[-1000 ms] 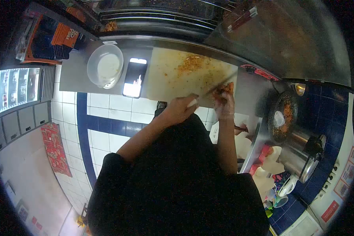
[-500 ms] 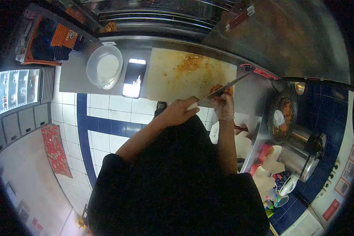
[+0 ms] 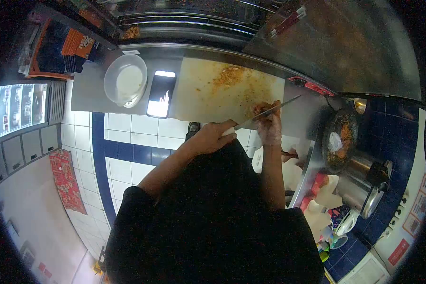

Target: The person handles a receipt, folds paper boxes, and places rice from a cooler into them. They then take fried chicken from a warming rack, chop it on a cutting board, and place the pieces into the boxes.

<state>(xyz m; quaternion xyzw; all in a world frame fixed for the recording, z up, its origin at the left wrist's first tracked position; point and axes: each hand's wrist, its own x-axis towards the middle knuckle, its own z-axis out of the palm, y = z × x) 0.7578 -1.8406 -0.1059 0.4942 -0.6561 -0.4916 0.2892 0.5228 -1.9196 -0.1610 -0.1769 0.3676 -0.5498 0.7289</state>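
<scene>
My left hand (image 3: 213, 137) is wrapped round the white handle of a long knife (image 3: 288, 102), whose blade points right and lies across a piece of reddish-brown food (image 3: 266, 109). In my right hand (image 3: 269, 131), which looks covered by a clear glove, that food is gripped near the front right edge of the cutting board (image 3: 194, 102). Orange crumbs and stains (image 3: 229, 76) mark the board's back part.
Left of the board lie a lit phone (image 3: 161, 94) and a translucent bowl (image 3: 126, 80). At the right are a dark pan (image 3: 340, 137) with orange food and a metal pot (image 3: 359, 187). A metal appliance edge (image 3: 189, 48) runs behind the board.
The knife blade has tilted flatter, its tip now lower. My left hand has shifted slightly down and left; more of the food shows above my right hand.
</scene>
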